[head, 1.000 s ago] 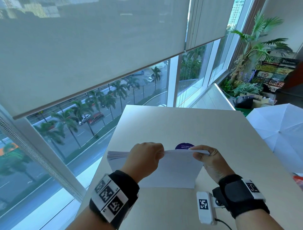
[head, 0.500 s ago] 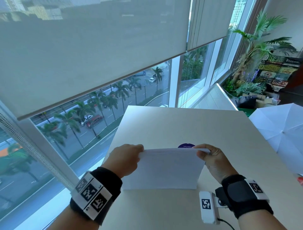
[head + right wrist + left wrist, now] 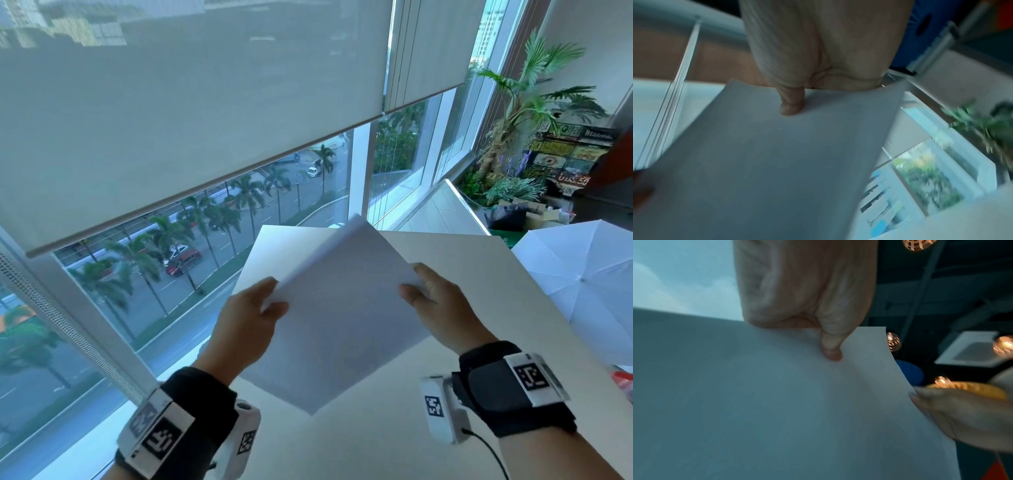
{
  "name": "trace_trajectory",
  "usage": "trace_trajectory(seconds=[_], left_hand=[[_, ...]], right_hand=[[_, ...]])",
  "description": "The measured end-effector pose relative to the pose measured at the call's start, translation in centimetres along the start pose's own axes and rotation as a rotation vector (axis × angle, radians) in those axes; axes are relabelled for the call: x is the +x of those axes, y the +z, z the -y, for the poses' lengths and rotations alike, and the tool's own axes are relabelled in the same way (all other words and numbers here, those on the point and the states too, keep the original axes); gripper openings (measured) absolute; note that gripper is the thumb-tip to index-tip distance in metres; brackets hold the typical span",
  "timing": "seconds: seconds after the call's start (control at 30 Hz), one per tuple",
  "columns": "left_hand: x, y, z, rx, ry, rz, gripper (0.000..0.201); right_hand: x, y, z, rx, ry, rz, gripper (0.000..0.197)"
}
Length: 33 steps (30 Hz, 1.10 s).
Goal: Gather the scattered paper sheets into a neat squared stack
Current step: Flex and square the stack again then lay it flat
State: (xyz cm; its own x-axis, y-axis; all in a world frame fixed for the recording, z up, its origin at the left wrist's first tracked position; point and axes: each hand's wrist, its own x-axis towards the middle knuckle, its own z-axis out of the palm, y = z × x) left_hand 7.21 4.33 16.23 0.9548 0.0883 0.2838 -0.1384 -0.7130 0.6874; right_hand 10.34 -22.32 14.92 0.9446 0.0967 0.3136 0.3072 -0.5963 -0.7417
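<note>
My left hand (image 3: 245, 329) and right hand (image 3: 442, 308) pinch the paper stack (image 3: 335, 308); I'd tap its 6 o'clock corner-edge square on the tabletop (image 3: 479, 274).

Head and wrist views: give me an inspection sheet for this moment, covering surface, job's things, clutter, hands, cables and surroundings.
Surface: pale table, bare where visible.
Job's things: paper stack held above the table, tilted with a corner down; top edge curls.
Clutter: nothing seen on the table.
Hands: left hand pinches the stack's left edge, thumb on top; right hand grips the right edge.
Cables: black cable from the right wrist camera.
Surroundings: window blind, plant, white umbrella.
</note>
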Motion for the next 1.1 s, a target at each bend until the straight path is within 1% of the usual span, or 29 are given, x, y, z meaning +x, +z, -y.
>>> trace_trajectory(seconds=[0.03, 0.1, 0.17, 0.23, 0.3, 0.33, 0.37, 0.4, 0.43, 0.47, 0.5, 0.53, 0.57, 0.6, 0.63, 0.67, 0.73, 0.77, 0.83, 0.87, 0.9, 0.93, 0.97, 1.03, 1.07, 1.1], left_hand=[[0.2, -0.5, 0.5, -0.07, -0.017, -0.028, 0.007], [0.3, -1.0, 1.6, -0.179, -0.025, -0.046, 0.017], [0.0, -1.0, 2.2, -0.324, -0.053, -0.039, 0.016], [-0.5, -0.6, 2.6, -0.488, -0.06, -0.037, 0.013], [-1.0, -0.1, 3.0, -0.589, -0.057, -0.048, 0.012], [-1.2, 0.2, 3.2, -0.639, -0.07, -0.054, 0.013], [-1.3, 0.5, 3.5, -0.695, -0.089, -0.061, 0.014], [-1.5, 0.7, 3.8, -0.747, -0.117, -0.064, 0.015], [-1.6, 1.0, 4.1, -0.792, -0.146, -0.064, 0.017], [-1.8, 1.2, 4.3, -0.828, -0.17, -0.061, 0.018], [-2.0, 1.3, 4.5, -0.855, -0.18, -0.056, 0.019], [-2.1, 1.4, 4.5, -0.882, -0.187, -0.049, 0.021], [-2.2, 1.5, 4.6, -0.905, -0.191, -0.04, 0.022], [-2.3, 1.6, 4.6, -0.928, -0.193, -0.03, 0.024], [-2.3, 1.7, 4.6, -0.941, -0.192, -0.024, 0.029], [-2.3, 1.7, 4.6, -0.944, -0.193, -0.022, 0.032], [-2.3, 1.6, 4.7, -0.937, -0.187, -0.029, 0.027], [-2.3, 1.6, 4.8, -0.928, -0.182, -0.036, 0.024], [-2.2, 1.3, 4.8, -0.898, -0.17, -0.047, 0.023], [-2.1, 1.3, 4.9, -0.888, -0.162, -0.048, 0.027], [-2.1, 1.3, 5.0, -0.886, -0.155, -0.047, 0.035], [-2.2, 1.3, 5.0, -0.895, -0.153, -0.047, 0.041], [-2.2, 1.4, 5.0, -0.907, -0.152, -0.053, 0.041], [-2.3, 1.6, 4.9, -0.931, -0.152, -0.057, 0.03], [-2.3, 1.8, 4.8, -0.946, -0.155, -0.058, 0.027], [-2.3, 2.0, 4.9, -0.966, -0.164, -0.06, 0.026]], right_hand=[[0.0, -0.5, 0.0, -0.089, -0.031, -0.04, 0.019], [-0.2, -1.2, 0.0, -0.18, -0.126, -0.107, 0.03], [0.0, -1.4, 0.5, -0.213, -0.201, -0.183, 0.037], [0.4, -1.1, 1.0, -0.123, -0.212, -0.26, 0.04], [0.7, -1.0, 1.5, 0.03, -0.172, -0.339, 0.042], [0.8, -1.0, 1.6, 0.118, -0.132, -0.385, 0.036], [1.1, -0.9, 1.5, 0.229, -0.076, -0.417, 0.024], [1.3, -0.8, 1.6, 0.375, -0.014, -0.42, 0.012], [1.4, -0.6, 1.7, 0.51, 0.042, -0.395, 0.005], [1.3, -0.3, 1.8, 0.653, 0.08, -0.352, 0.007], [1.2, 0.1, 1.7, 0.767, 0.103, -0.278, 0.007], [1.1, 0.4, 1.7, 0.861, 0.121, -0.215, 0.013], [1.0, 0.7, 1.7, 0.878, 0.129, -0.16, 0.028], [0.8, 0.9, 1.8, 0.878, 0.131, -0.122, 0.035], [0.8, 1.0, 1.8, 0.852, 0.125, -0.124, 0.026], [0.8, 0.9, 2.2, 0.847, 0.118, -0.131, 0.011], [1.2, 0.5, 2.4, 0.853, 0.121, -0.156, 0.013], [1.4, 0.3, 2.4, 0.866, 0.103, -0.146, 0.012], [1.8, -0.6, 3.1, 0.876, 0.051, -0.156, 0.04], [2.0, -1.0, 3.5, 0.885, 0.039, -0.179, 0.048], [2.2, -1.3, 3.6, 0.881, 0.02, -0.2, 0.051], [2.3, -1.6, 3.9, 0.892, 0.008, -0.21, 0.051], [2.4, -1.8, 3.9, 0.897, 0.0, -0.217, 0.05], [2.3, -1.7, 4.0, 0.878, 0.005, -0.239, 0.043], [2.0, -1.5, 4.0, 0.87, 0.029, -0.247, 0.034], [1.9, -1.1, 3.4, 0.861, 0.044, -0.237, 0.018]])
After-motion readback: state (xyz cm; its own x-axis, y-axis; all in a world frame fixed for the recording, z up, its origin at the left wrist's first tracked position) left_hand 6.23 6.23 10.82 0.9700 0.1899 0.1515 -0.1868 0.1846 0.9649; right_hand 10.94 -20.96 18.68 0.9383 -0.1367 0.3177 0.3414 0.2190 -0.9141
